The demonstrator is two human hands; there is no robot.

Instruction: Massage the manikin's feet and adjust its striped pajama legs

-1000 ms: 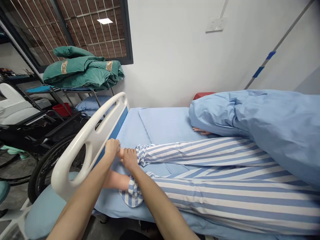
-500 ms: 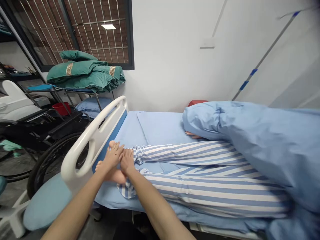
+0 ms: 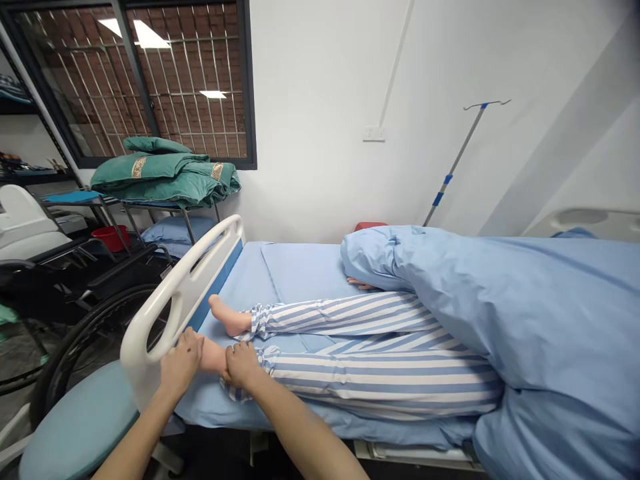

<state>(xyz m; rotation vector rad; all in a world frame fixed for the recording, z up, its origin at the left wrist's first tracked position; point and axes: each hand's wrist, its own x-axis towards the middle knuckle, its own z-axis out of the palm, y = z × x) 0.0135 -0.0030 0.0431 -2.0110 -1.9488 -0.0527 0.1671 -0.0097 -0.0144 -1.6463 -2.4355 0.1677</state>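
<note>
A pair of legs in blue-and-white striped trousers (image 3: 380, 373) lies stretched out on the bed. My left hand (image 3: 181, 361) is wrapped over the toe end of the near foot (image 3: 213, 355), beside the footboard. Around that foot's ankle, just short of the trouser cuff, my right hand (image 3: 242, 365) is closed. The far foot (image 3: 230, 316) is bare and untouched, its toes pointing up. My hands cover the near foot's toes and part of its ankle.
A white footboard (image 3: 187, 273) rises at the bed's left end. Beyond it stand a wheelchair (image 3: 95, 293) and a round blue-green stool seat (image 3: 80, 427). A blue quilt (image 3: 500, 293) covers the upper body; a hand (image 3: 361, 284) shows at its edge. A drip pole (image 3: 457, 160) stands behind.
Both my hands have left the far foot and come nearer to me, onto the near foot and its ankle. The head view has tilted up and swung right.
</note>
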